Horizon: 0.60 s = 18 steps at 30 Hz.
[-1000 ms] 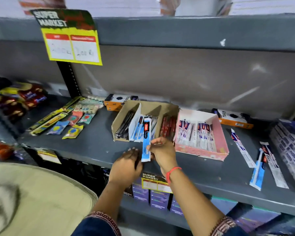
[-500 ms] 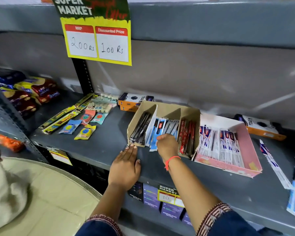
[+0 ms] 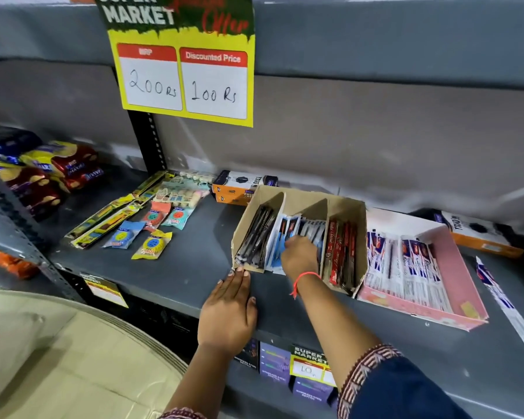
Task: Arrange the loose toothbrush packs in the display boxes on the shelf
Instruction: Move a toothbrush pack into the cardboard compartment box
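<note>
My left hand (image 3: 227, 313) lies flat, fingers together, at the shelf's (image 3: 179, 276) front edge, fingertips touching the cardboard box (image 3: 347, 211). The blue pack I held a second ago now sits in the middle compartment under my right hand (image 3: 300, 257), fingers curled on the blue packs (image 3: 288, 228); whether they pinch, I cannot tell. More loose packs (image 3: 496, 293) wait at the right edge.

Grey metal shelf (image 3: 176, 276), grey back panel (image 3: 375, 146), beige tiled floor (image 3: 58, 358)

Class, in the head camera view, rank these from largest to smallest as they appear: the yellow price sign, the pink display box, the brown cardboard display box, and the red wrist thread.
1. yellow price sign, though it hangs nearer the camera.
2 and 3. pink display box and brown cardboard display box: too alike to rank.
4. red wrist thread, smallest.
</note>
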Each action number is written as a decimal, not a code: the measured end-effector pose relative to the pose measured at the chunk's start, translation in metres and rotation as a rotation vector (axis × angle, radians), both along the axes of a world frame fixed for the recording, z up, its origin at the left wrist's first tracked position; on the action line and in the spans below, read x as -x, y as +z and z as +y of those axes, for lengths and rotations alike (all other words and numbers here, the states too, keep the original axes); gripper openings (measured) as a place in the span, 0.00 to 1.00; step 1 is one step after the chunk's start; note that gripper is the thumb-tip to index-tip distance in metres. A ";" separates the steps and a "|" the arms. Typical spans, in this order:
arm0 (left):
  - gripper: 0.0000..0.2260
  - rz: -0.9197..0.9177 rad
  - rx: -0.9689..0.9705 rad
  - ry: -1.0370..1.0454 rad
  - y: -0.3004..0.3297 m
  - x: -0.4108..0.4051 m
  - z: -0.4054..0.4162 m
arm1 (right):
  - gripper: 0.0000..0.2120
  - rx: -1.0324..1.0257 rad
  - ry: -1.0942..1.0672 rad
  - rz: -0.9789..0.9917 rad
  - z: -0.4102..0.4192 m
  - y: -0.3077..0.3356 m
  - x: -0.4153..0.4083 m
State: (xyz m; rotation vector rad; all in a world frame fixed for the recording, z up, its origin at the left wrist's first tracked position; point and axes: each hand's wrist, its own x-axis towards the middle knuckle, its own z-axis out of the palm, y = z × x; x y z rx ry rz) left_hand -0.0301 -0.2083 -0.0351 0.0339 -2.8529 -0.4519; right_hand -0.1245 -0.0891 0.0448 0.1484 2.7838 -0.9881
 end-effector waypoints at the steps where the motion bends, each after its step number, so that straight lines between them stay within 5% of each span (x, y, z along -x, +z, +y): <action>1: 0.23 -0.004 0.000 -0.002 0.000 -0.001 0.000 | 0.09 0.038 -0.024 0.022 0.001 0.000 -0.005; 12: 0.31 -0.086 0.040 0.061 0.011 -0.002 0.016 | 0.14 0.307 -0.141 0.251 0.058 0.013 -0.085; 18: 0.31 -0.206 0.095 0.190 0.013 -0.013 0.063 | 0.12 0.262 -0.341 0.446 0.144 0.001 -0.100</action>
